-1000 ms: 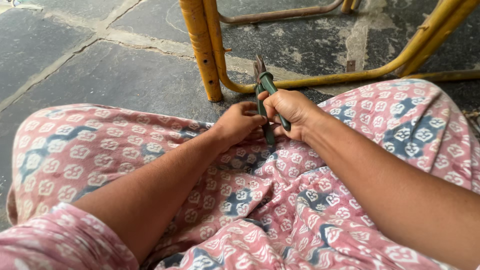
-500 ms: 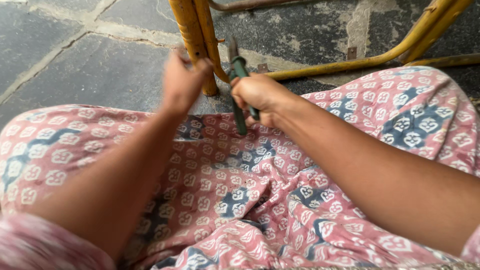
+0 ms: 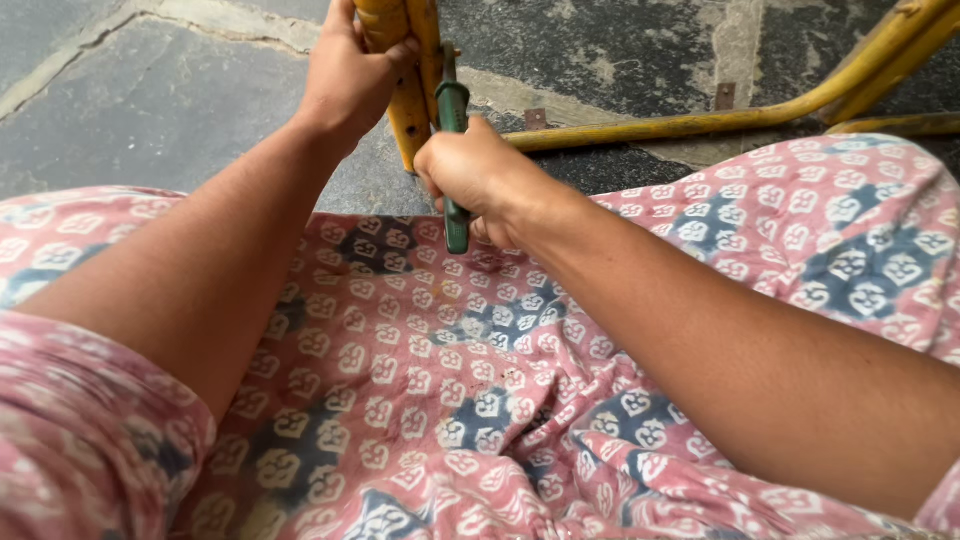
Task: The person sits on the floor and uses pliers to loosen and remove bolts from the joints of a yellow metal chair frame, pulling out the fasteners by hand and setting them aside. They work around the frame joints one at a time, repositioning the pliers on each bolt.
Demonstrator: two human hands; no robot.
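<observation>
At the far left, toward nine o'clock, a sleeve and lap of pink cloth (image 3: 420, 400) printed with white motifs and blue patches fill the lower frame, over a grey stone floor (image 3: 150, 110) with pale joints. No package, label or sign shows anywhere.

Moving right, the left hand (image 3: 345, 75) sits at about eleven o'clock, its fingers wrapped tight around the upright yellow metal leg (image 3: 410, 110), whose paint is worn and chipped. Just beside it, at twelve o'clock, the right hand (image 3: 470, 170) is closed in a fist around the green-handled pliers (image 3: 455, 105). The tool stands nearly upright, its upper end against the leg and the lower tip of one green handle poking out beneath the fist, over the cloth. The two hands are near each other but not touching.

Further right, toward two o'clock, a yellow curved bar (image 3: 700, 122) of the same frame runs along the floor and rises at the upper right corner.
</observation>
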